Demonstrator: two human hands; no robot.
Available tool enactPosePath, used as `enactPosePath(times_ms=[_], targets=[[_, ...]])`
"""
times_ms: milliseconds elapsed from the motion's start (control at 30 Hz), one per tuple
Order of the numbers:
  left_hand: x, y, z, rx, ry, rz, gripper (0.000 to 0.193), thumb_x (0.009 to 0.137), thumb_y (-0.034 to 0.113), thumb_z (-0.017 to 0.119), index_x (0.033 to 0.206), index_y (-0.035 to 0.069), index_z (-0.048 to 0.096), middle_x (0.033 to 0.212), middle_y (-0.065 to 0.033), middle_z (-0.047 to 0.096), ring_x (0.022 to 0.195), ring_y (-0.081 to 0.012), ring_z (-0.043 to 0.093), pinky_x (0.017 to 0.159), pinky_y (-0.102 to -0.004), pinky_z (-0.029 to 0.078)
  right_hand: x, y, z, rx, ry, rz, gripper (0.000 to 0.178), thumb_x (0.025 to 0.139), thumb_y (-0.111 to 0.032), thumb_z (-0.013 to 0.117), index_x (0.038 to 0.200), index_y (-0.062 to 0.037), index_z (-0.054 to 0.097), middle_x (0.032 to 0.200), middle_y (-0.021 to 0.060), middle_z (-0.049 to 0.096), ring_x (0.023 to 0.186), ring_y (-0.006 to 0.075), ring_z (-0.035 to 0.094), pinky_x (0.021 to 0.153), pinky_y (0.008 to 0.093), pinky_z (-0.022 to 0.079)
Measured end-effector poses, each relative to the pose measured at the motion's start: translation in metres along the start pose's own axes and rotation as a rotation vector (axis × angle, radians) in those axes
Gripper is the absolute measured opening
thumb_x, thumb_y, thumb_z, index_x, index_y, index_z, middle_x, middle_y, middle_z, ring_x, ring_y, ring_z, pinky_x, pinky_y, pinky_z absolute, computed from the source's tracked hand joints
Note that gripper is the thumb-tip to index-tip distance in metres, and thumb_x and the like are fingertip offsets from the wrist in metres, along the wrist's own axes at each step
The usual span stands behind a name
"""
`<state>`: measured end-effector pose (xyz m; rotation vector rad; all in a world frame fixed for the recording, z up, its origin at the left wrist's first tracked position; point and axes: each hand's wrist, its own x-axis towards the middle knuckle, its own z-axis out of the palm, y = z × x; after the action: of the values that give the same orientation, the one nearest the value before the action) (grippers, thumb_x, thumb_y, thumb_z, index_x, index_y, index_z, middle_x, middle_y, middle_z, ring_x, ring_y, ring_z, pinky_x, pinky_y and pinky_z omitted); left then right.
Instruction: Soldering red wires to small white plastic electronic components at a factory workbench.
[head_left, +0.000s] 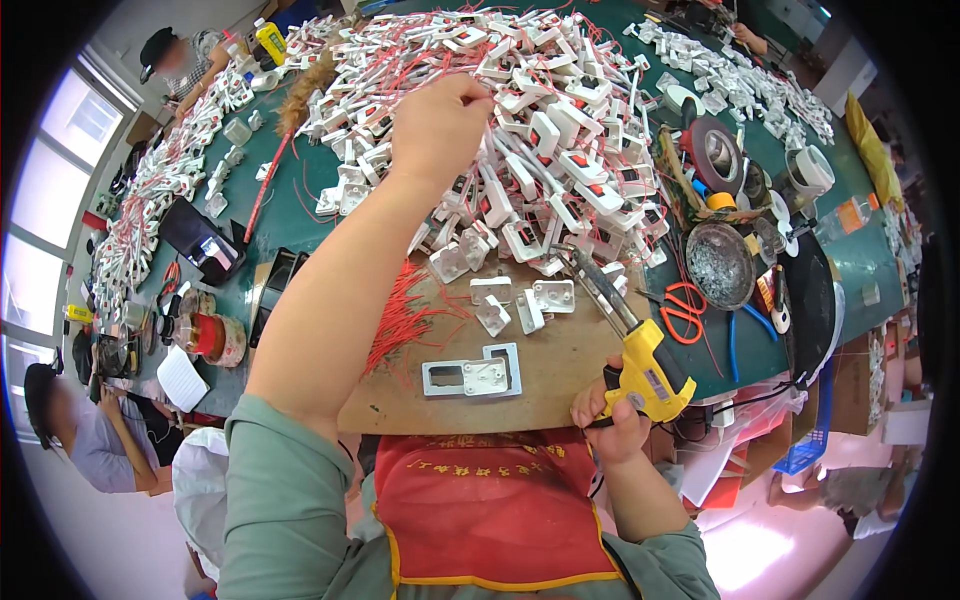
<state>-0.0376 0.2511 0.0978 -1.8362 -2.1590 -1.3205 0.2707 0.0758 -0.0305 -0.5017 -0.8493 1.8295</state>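
Observation:
My left hand (440, 125) reaches over a large heap of white plastic parts (560, 125) with thin red wires. Its fingers are curled together at the heap, and whatever they pinch cannot be made out. Low at the right, my right hand (615, 415) is closed around the handle of a yellow soldering gun (652, 375), whose metal tip points up toward the heap. On the brown work board (560, 385) before me lies a grey-white rectangular fixture (470, 374). Several loose white plastic pieces (531, 308) sit behind it. A bundle of red wires (402, 318) lies beside my left forearm.
Right of the board are orange-handled scissors (683, 312), a round dish (719, 265), blue-handled pliers (735, 340) and tape rolls (713, 155). To the left are a black case (203, 240), a jar (212, 336) and more white parts (150, 185). Other people sit around the green table (330, 235).

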Motion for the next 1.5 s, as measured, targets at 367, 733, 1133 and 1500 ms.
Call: enactPosePath(times_ms=[367, 733, 1133, 1500], targets=[[-0.014, -0.008, -0.04, -0.251, 0.087, 0.024, 0.018, 0.087, 0.017, 0.065, 0.1, 0.006, 0.073, 0.078, -0.0077, 0.072, 0.068, -0.0133, 0.066, 0.066, -0.0288, 0.051, -0.001, 0.001, 0.0, -0.032, 0.024, -0.011, 0.067, 0.088, -0.041, 0.068, 0.137, -0.0046, 0.041, 0.07, 0.0027, 0.049, 0.056, 0.0157, 0.05, 0.05, 0.032, 0.041], [-0.029, -0.004, -0.063, -0.872, 0.186, -0.3, 0.016, 0.091, 0.006, 0.064, 0.104, -0.001, 0.07, 0.097, -0.0039, 0.072, 0.085, -0.0089, 0.065, 0.072, -0.0218, 0.051, -0.001, 0.0, 0.0, -0.064, 0.041, -0.037, 0.067, 0.088, -0.043, 0.068, 0.136, -0.005, 0.039, 0.07, 0.0025, 0.049, 0.055, 0.0151, 0.05, 0.052, 0.0321, 0.043], [-0.081, 0.012, -0.121, -0.805, 0.168, -0.118, 0.024, 0.096, 0.0, 0.054, 0.117, -0.007, 0.063, 0.107, -0.0185, 0.07, 0.096, -0.0253, 0.07, 0.085, -0.0336, 0.058, 0.0, -0.001, 0.0, -0.03, 0.065, -0.04, 0.071, 0.085, -0.042, 0.072, 0.135, -0.0034, 0.04, 0.071, 0.0037, 0.051, 0.058, 0.0169, 0.051, 0.054, 0.0339, 0.045], [-0.168, -0.008, -0.102, -0.848, -0.281, -0.279, 0.02, 0.093, -0.004, 0.056, 0.111, -0.005, 0.065, 0.102, -0.0158, 0.07, 0.094, -0.0233, 0.068, 0.086, -0.0334, 0.056, 0.004, 0.001, 0.003, -0.119, 0.05, -0.07, 0.067, 0.087, -0.047, 0.067, 0.133, -0.0049, 0.042, 0.07, 0.0008, 0.047, 0.049, 0.0124, 0.045, 0.049, 0.0289, 0.042]])
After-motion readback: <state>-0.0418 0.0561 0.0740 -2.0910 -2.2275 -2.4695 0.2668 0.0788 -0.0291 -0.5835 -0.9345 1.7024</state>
